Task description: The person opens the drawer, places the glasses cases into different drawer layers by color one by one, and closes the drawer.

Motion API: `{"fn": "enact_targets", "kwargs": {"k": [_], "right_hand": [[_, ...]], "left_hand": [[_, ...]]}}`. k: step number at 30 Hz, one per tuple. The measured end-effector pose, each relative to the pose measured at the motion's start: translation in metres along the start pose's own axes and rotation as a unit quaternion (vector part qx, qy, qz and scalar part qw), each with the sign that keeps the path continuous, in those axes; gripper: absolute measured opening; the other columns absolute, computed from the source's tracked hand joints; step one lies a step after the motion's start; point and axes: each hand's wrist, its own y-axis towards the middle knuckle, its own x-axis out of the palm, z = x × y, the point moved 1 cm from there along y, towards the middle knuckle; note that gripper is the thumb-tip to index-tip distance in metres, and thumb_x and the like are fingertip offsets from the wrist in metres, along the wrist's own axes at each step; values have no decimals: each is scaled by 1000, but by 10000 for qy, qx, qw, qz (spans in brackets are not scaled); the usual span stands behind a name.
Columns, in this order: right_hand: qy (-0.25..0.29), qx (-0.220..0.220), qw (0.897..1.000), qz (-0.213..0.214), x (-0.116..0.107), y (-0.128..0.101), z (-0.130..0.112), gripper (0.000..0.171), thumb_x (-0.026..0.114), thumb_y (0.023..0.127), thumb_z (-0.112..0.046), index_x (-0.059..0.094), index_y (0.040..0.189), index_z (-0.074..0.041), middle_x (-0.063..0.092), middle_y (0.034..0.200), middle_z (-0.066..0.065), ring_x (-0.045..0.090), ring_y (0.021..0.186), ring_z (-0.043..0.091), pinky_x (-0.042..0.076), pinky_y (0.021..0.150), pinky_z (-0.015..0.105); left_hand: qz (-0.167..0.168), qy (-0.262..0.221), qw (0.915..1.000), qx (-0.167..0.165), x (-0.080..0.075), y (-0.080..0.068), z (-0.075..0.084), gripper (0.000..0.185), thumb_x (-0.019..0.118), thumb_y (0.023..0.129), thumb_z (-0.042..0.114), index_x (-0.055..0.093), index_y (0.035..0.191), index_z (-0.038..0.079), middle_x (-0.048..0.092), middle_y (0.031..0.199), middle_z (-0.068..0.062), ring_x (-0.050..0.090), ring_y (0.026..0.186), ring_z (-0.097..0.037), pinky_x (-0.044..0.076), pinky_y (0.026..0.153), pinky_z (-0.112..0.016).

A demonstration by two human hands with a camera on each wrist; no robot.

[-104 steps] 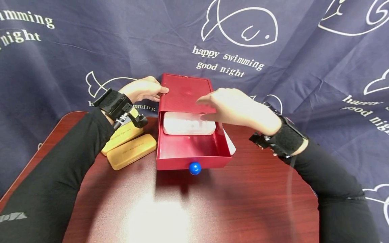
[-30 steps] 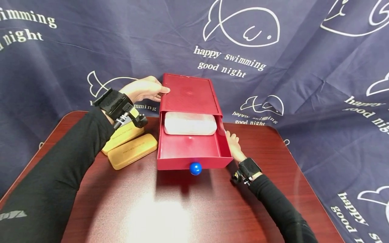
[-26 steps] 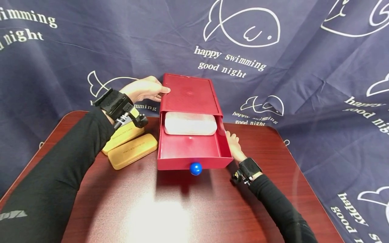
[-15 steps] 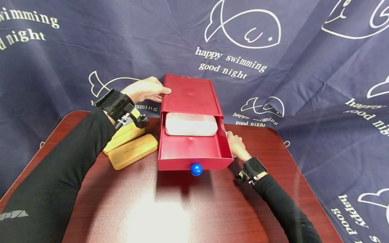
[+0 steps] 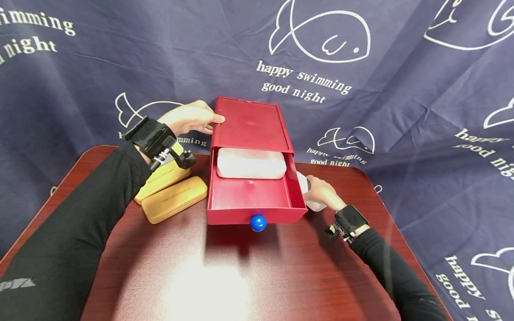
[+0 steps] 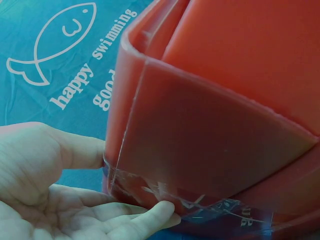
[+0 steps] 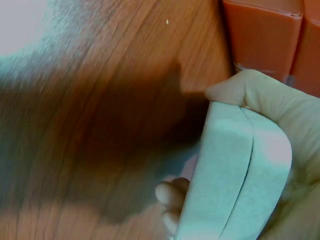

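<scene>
A red box [image 5: 250, 125] sits near the back of the table with its drawer [image 5: 249, 196] pulled out toward me, a blue ball knob [image 5: 258, 223] on its front. Across the drawer's rear part lies a white glasses case [image 5: 251, 164]. My left hand [image 5: 192, 118] holds the box's left side near the back, thumb on one face and fingers on another in the left wrist view. Right of the drawer, my right hand [image 5: 321, 192] grips a second white glasses case [image 7: 225, 165]. Its side seam shows in the right wrist view; the drawer hides part of it in the head view.
Two yellow glasses cases [image 5: 174, 199] lie side by side on the table, left of the drawer and partly under my left forearm. A dark blue printed cloth [image 5: 225, 53] hangs behind the table. Bare wood tabletop [image 5: 305, 272] extends in front of the drawer.
My right hand first leaves the space over the drawer and goes down to its right side. It now moves slightly right, gripping a white glasses case. The left hand stays put.
</scene>
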Motion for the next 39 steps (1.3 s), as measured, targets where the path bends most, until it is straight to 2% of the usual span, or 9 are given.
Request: {"fn": "enact_targets", "kwargs": {"k": [5, 11, 16, 20, 24, 29, 32, 34, 39], "right_hand": [[-82, 86, 9997, -192, -11, -7, 6, 79, 79, 76, -46, 53, 136, -2, 66, 118, 18, 63, 100, 34, 53, 84, 51], [-22, 44, 10000, 7, -28, -16, 17, 76, 78, 77, -48, 54, 134, -4, 66, 112, 16, 64, 95, 31, 52, 76, 43], [720, -297, 9956, 526, -55, -26, 20, 65, 79, 80, -44, 59, 125, -2, 68, 106, 19, 69, 85, 26, 54, 66, 31], [1611, -582, 9788, 1120, -80, -39, 14, 58, 78, 85, -36, 58, 127, 0, 67, 107, 22, 67, 80, 18, 54, 65, 25], [2394, -862, 9501, 1806, -101, -53, 4, 58, 77, 88, -28, 57, 135, -2, 63, 113, 18, 61, 80, 5, 53, 66, 18], [3074, -872, 9135, 2520, -120, -70, -14, 60, 75, 89, -24, 54, 143, -9, 58, 113, -1, 59, 83, -2, 53, 66, 13], [3636, -932, 8863, 2712, -128, -78, -27, 62, 75, 90, -21, 52, 146, -11, 60, 109, -11, 62, 84, -2, 55, 65, 15], [4157, -1129, 8591, 2765, -133, -83, -35, 61, 74, 90, -17, 52, 146, -10, 63, 106, -13, 64, 83, 0, 56, 64, 16], [5552, -2024, 7646, 2573, -141, -93, -56, 52, 66, 93, -2, 51, 143, -9, 70, 100, -3, 71, 81, 7, 58, 69, 20]], "left_hand": [[34, -18, 10000, 16, 0, -1, 1, 17, 56, 103, 19, 53, 105, 3, 57, 110, -7, 63, 100, -18, 47, 112, -37], [17, -15, 10000, 20, -1, -1, 0, 20, 57, 103, 20, 54, 109, 2, 58, 107, -5, 64, 96, -15, 47, 112, -38], [15, -41, 10000, 25, -1, -2, 1, 31, 57, 102, 19, 53, 121, -5, 60, 101, -3, 64, 97, -16, 47, 112, -38], [25, -48, 10000, 31, 0, -3, 2, 33, 57, 103, 19, 52, 124, -6, 60, 100, -3, 65, 96, -16, 46, 113, -39], [24, -30, 10000, 20, 1, -2, 2, 40, 56, 103, 20, 49, 130, -8, 60, 103, -4, 64, 98, -16, 46, 113, -39], [17, 34, 10000, 24, 1, -2, 1, 46, 56, 103, 21, 48, 136, -10, 60, 107, -5, 63, 102, -17, 46, 113, -38], [35, 37, 10000, 40, 1, -2, 1, 44, 57, 103, 21, 49, 134, -9, 59, 104, -3, 62, 99, -16, 47, 113, -38], [38, 15, 10000, 55, 0, -2, 1, 41, 57, 102, 20, 51, 132, -9, 59, 101, -2, 62, 97, -15, 47, 112, -38], [37, -12, 10000, 85, 0, 0, 0, 39, 57, 102, 19, 52, 130, -9, 60, 101, -2, 62, 98, -16, 47, 113, -38]]}}
